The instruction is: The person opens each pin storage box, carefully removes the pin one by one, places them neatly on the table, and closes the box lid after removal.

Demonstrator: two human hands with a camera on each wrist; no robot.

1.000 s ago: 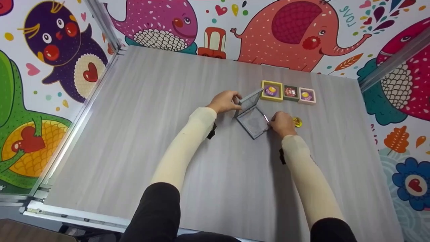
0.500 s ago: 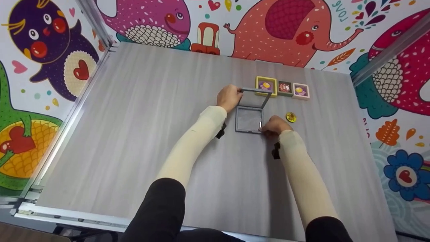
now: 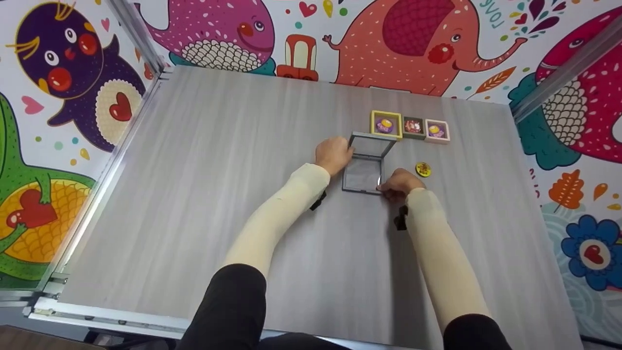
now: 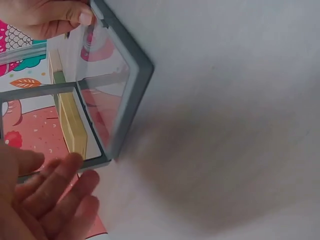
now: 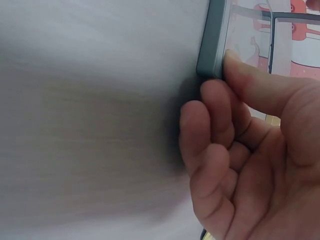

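Observation:
A grey hinged display frame with clear film panes [image 3: 362, 174] stands opened on the table, its lower half flat and its lid [image 3: 373, 136] raised. At the lid's left edge, my left hand [image 3: 334, 155] pinches the rim between thumb and fingers; the left wrist view shows this hand [image 4: 50, 195] close up. My right hand [image 3: 402, 183] grips the lower half's near right corner. In the right wrist view, the thumb of that hand [image 5: 250, 145] lies over the corner, with the index finger beneath it and the other fingers curled.
A round yellow badge-like disc [image 3: 423, 169] lies right of the frame. Behind stand three small boxes in a row, a yellow one [image 3: 400, 127], a dark green one [image 3: 413, 136] and a pale pink one [image 3: 438, 141], each with a round piece inside. Cartoon-printed walls enclose the table.
The display frame has turned from a slanted position to square with the table, both hands moving with it. Over the last half second, hands and frame have barely moved.

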